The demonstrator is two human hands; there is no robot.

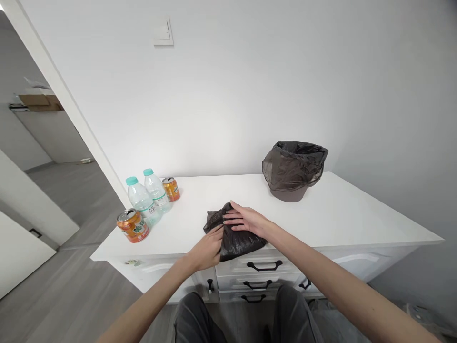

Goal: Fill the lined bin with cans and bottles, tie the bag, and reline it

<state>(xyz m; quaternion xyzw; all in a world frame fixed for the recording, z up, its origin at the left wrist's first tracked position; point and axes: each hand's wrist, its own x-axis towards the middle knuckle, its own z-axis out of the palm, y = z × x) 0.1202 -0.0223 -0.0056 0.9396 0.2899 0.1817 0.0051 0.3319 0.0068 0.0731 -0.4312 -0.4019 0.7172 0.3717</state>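
Observation:
A crumpled black plastic bag (pixel 240 244) lies folded at the front edge of the white cabinet top, one corner hanging slightly over. My left hand (pixel 207 248) is closed on its left side, with its thumb hidden. On top of the bag rests my right hand (pixel 248 221), fingers stretched out and a little apart, palm down. Behind and to the right of it stands a small brown bin (pixel 289 195), lined with a thin black bag (pixel 294 166) folded over its rim.
At the left stand two clear bottles with teal caps, a front bottle (pixel 144 202) and a rear bottle (pixel 157 190). Two orange drink cans flank them, a near can (pixel 134 227) and a far can (pixel 172 189). Black drawer handles (pixel 264 266) stick out below the white cabinet top (pixel 357 214).

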